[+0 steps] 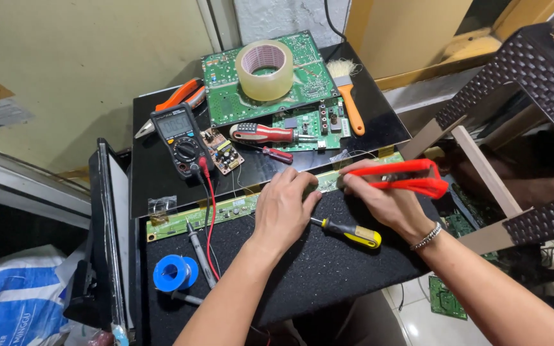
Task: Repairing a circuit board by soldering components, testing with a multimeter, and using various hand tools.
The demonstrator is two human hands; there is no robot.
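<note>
My left hand rests palm down on the black mat, fingers curled against the long narrow green circuit strip. My right hand grips a red handled soldering tool, its tip pointing left toward the strip near my left fingertips. A yellow-and-black screwdriver lies on the mat between my wrists. I cannot see the tool's tip clearly.
A black multimeter with red and black leads, a roll of clear tape on a green board, a red screwdriver, an orange brush, orange pliers and a blue solder spool surround the work spot.
</note>
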